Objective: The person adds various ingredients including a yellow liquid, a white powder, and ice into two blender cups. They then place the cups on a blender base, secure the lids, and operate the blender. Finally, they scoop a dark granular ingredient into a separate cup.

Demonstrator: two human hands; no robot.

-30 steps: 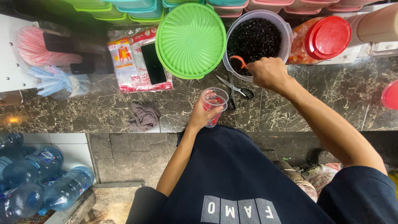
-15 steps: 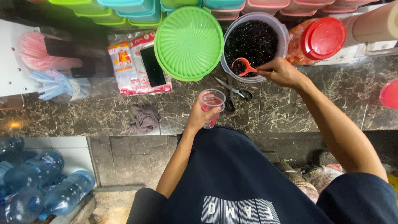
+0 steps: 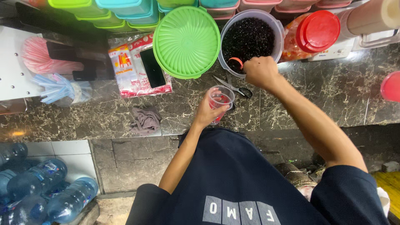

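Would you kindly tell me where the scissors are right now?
In the head view, the scissors lie on the marble counter, between the tub of dark pearls and the plastic cup.

On the dark marble worktop [image 3: 325, 96] I count one round green plastic lid [image 3: 186, 41], one clear tub of black pearls [image 3: 249, 39], one pair of scissors [image 3: 233, 86] and one crumpled grey cloth [image 3: 144, 120]. There are two red-lidded containers, a jar [image 3: 310, 34] and another at the right edge [image 3: 391, 86]. One clear plastic cup [image 3: 220, 100] is held up.
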